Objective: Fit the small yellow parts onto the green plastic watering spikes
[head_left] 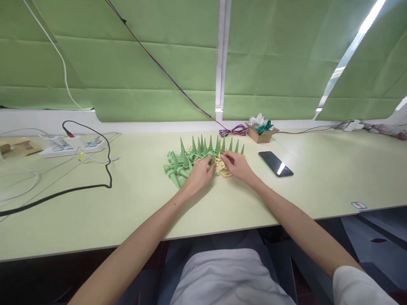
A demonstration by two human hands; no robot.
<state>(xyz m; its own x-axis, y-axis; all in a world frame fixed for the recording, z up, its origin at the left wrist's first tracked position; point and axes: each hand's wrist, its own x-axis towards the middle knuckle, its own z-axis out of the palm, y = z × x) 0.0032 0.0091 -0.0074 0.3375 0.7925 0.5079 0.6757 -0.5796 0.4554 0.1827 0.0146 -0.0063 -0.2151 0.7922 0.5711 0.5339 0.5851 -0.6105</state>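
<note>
Several green cone-shaped pieces [176,162] lie in a pile at the middle of the table, and others stand upright in rows behind it. My left hand [202,171] is closed around a green cone at the right side of the pile; the cone's tip shows between thumb and fingers. Small yellow pieces [225,173] are scattered between and below my hands. Just to the right, my right hand [237,165] is over the yellow pieces with thumb and fingertips pinched together; whatever they hold is too small to make out.
A black phone [275,164] lies on the pale table [133,220] at the right. Behind it are a small cardboard box [261,135] with plastic and green material and a bundled cable [233,130]. A power strip [73,148] and a black cable [110,169] occupy the left.
</note>
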